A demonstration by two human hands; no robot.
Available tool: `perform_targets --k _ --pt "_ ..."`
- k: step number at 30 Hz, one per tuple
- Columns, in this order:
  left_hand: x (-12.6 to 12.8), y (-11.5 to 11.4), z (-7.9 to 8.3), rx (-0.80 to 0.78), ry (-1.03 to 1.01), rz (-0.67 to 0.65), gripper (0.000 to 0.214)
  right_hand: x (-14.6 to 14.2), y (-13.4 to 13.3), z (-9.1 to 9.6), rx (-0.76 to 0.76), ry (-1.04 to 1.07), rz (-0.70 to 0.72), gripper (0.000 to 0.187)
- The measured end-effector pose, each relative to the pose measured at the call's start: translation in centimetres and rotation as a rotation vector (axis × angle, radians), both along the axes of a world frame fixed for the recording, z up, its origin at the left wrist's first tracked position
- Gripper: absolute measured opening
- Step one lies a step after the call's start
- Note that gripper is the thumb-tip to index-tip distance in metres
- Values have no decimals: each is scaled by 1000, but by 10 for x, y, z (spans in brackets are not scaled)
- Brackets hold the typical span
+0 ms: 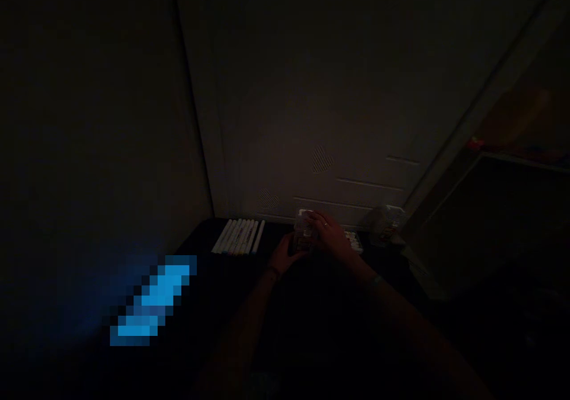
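The room is very dark. Both my hands meet over a small clear box-like container on a dark table. My left hand cups its near left side, fingers curled against it. My right hand, with a ring on one finger, lies over its top and right side. What the container holds cannot be made out. A row of several white marker pens lies side by side just left of my hands.
More pens lie right of my hands, beside a clear container. A glowing blue blurred patch sits at the table's left. A pale wall stands behind; a dark slanted board stands at the right.
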State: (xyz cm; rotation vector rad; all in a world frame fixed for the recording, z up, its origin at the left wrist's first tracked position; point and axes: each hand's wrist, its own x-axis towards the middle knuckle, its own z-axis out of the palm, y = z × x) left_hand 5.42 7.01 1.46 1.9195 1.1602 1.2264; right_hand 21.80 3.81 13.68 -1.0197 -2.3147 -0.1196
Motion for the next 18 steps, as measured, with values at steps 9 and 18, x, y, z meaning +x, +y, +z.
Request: perform_targets --k 9,18 --pt "-1 0 0 30 -2 -18 61 4 -1 2 -52 57 24 47" --pt "-1 1 -1 33 -3 5 61 -4 0 -3 -141 397 -12 30"
